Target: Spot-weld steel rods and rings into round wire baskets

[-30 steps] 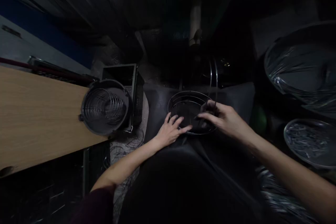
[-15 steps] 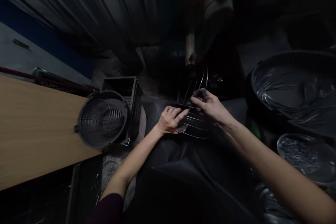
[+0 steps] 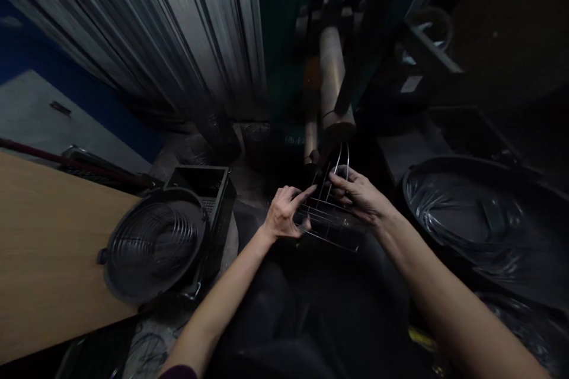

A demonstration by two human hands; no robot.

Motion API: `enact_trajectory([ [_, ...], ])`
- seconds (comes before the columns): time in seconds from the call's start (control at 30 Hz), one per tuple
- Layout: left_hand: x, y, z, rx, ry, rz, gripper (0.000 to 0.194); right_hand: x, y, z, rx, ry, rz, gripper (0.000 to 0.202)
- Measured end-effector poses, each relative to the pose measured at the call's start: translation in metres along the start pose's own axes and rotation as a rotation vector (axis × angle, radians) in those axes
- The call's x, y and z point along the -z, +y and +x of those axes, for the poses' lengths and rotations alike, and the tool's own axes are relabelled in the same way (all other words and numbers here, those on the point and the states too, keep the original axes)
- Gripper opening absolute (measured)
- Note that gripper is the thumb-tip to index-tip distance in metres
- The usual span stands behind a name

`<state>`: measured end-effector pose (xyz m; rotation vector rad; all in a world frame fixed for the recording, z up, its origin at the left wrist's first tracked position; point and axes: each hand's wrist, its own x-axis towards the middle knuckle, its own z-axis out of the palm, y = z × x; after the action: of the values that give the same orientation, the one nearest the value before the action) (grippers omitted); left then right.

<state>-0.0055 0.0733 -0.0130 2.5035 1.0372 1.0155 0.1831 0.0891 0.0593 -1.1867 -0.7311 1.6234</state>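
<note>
A wire rack [image 3: 329, 239] of thin shiny rods lies over my lap, below a machine's metal cylinder [image 3: 333, 74]. My left hand [image 3: 284, 213] grips the rack's left side, the forefinger along the upper rods and the thumb at the lower ones, with a gap between them. On the upper right, my right hand [image 3: 358, 194] is closed on the rack's wires, near a tall bent wire loop [image 3: 340, 157] that rises towards the cylinder. Darkness hides how loop and rods join, and my right fingertips are partly hidden.
A round black basin [image 3: 133, 290] with coiled wire rings [image 3: 153, 234] stands on the left beside a dark plastic crate [image 3: 226, 180]. A wooden board [image 3: 53, 260] lies further left. On the right is a large plastic-lined tub [image 3: 466, 219]. Corrugated metal [image 3: 200, 23] rises behind.
The view has tilted up, showing more of the machine. My left thumb and forefinger have spread wider. The rack sits more tilted, and my right hand has shifted slightly right along it.
</note>
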Motion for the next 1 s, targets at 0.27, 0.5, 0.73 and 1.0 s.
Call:
enact_trajectory([
  [0.27, -0.005, -0.014, 0.025, 0.105, 0.222, -0.323, 0.085, -0.002, -0.02, 0.028, 0.074, -0.05, -0.03, 0.049],
  [0.5, -0.003, -0.026, 0.037, 0.118, 0.244, -0.421, 0.083, -0.001, -0.017, 0.049, 0.089, -0.026, -0.036, 0.05],
  [0.73, -0.001, -0.038, 0.046, 0.101, 0.236, -0.386, 0.089, -0.009, -0.024, 0.058, 0.075, -0.007, -0.047, 0.051],
  [1.0, 0.003, -0.046, 0.058, 0.055, 0.227, -0.338, 0.092, -0.008, -0.027, 0.066, 0.142, -0.068, -0.068, 0.049],
])
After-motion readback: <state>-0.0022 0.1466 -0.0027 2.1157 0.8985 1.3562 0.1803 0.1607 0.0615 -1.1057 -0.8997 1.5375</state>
